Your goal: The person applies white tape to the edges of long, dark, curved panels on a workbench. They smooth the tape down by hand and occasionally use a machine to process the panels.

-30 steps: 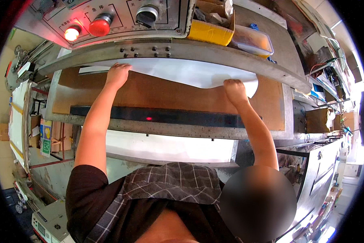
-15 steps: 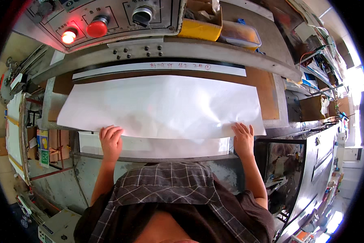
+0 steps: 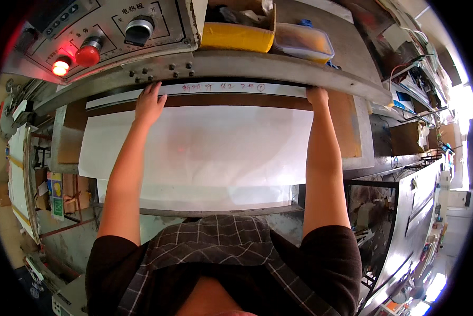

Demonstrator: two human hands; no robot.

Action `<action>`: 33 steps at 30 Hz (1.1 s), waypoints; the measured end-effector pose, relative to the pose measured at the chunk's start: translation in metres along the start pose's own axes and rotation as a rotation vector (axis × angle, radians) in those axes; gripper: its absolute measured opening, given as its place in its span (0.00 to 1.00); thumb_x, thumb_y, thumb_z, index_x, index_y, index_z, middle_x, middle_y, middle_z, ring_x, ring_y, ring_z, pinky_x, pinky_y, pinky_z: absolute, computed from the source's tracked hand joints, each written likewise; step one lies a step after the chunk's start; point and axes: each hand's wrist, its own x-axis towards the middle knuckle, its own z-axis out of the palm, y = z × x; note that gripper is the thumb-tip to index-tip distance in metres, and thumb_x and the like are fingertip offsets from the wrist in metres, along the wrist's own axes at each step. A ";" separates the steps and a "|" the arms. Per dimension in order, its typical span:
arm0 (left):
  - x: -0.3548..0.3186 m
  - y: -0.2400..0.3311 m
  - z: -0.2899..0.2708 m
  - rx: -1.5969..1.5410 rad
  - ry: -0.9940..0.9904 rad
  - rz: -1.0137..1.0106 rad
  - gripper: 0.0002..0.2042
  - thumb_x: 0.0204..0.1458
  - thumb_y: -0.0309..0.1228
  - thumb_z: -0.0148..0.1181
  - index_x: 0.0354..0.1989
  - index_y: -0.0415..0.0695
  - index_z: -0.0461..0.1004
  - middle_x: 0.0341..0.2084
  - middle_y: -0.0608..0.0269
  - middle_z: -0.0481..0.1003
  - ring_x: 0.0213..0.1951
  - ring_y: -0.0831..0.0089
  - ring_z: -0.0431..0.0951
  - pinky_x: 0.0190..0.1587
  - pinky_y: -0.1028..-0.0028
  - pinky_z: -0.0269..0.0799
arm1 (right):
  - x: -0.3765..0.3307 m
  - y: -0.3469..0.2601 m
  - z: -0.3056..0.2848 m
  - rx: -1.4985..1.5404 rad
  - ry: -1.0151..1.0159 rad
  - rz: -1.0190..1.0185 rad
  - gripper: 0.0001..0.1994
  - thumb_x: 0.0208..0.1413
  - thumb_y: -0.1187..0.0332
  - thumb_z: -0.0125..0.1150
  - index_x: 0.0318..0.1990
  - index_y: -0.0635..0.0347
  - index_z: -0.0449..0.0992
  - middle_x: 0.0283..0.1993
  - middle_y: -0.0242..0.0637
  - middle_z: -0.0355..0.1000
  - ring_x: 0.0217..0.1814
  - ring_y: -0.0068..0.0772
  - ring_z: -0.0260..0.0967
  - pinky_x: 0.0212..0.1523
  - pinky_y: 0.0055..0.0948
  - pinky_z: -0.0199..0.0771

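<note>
Head view: both bare forearms came up from the lower edge, stretched over a white sheet (image 3: 205, 147). Left hand (image 3: 150, 105) was on the white strip (image 3: 220, 89), near its left end; thumb apart from the other fingers, those close together. Could not tell whether it pinched the strip. Right hand (image 3: 318, 97) was at the strip's right end, fingers curled; could not tell whether they were clamped on it or just touching.

Strip lay crosswise near the far edge of the surface (image 3: 365, 131), just on the near side of a metal beam (image 3: 278, 66) with bolts. Strip was long, narrow, dark along its edges, red handwriting on it. Sheet lay flat between strip and person, a brown gap showing between the two, its near side down at the surface's near edge. Brown board (image 3: 347, 121) showed under it toward the surface's right and left edges. Second white sheet (image 3: 220, 200) showed below the near edge, lower down.

Beyond the beam: control panel (image 3: 168, 39) at far left, with lit lamp (image 3: 61, 67), red button (image 3: 88, 55), black knob (image 3: 139, 32). Yellow box (image 3: 236, 38) was right of the panel, clear plastic container (image 3: 305, 42) just beside it.
</note>
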 end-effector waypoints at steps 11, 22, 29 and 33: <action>0.000 -0.015 0.022 -0.036 -0.019 -0.079 0.18 0.53 0.40 0.56 0.50 0.44 0.71 0.51 0.55 0.70 0.53 0.52 0.68 0.55 0.60 0.66 | 0.011 0.025 0.015 0.937 -0.251 0.207 0.20 0.57 0.62 0.56 0.57 0.49 0.67 0.55 0.43 0.70 0.57 0.49 0.68 0.45 0.39 0.76; -0.034 -0.001 0.003 -1.777 0.400 -1.123 0.32 0.51 0.43 0.62 0.59 0.38 0.60 0.56 0.57 0.65 0.51 0.61 0.69 0.59 0.56 0.61 | -0.231 -0.040 -0.115 1.845 -0.204 0.156 0.12 0.59 0.73 0.49 0.44 0.76 0.64 0.38 0.57 0.71 0.35 0.53 0.77 0.29 0.30 0.82; -0.047 0.030 -0.027 -2.466 0.322 -1.047 0.34 0.49 0.49 0.57 0.58 0.33 0.64 0.60 0.46 0.62 0.61 0.45 0.61 0.62 0.44 0.54 | -0.415 0.000 -0.185 1.916 0.124 0.071 0.13 0.59 0.70 0.53 0.48 0.69 0.68 0.35 0.45 0.73 0.28 0.44 0.77 0.18 0.26 0.76; -0.075 0.077 -0.030 -2.228 -0.114 -0.991 0.24 0.56 0.37 0.57 0.55 0.33 0.65 0.56 0.50 0.67 0.57 0.54 0.67 0.61 0.53 0.62 | -0.511 0.125 -0.199 1.748 0.391 0.222 0.17 0.58 0.68 0.55 0.52 0.67 0.69 0.34 0.38 0.73 0.28 0.29 0.74 0.18 0.27 0.74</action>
